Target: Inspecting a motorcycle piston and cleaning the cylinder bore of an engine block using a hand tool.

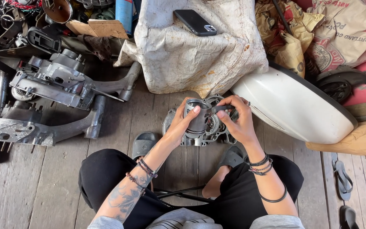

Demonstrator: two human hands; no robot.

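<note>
Left hand (186, 121) grips a grey metal cylinder-shaped engine part (197, 115), held just above the round grey engine casing (204, 129) on the wooden floor (56, 178). Right hand (236, 118) pinches a small dark tool (222, 108) at the cylinder's rim. Fitting step likely underway; steady alignment needed.

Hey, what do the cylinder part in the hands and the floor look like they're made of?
The cylinder part, held by the left hand and right hand, looks like cast metal, probably aluminium: dull grey with a smooth, faintly shiny wall. The floor looks like unfinished wood: weathered grey planks with visible grain and gaps.
</note>
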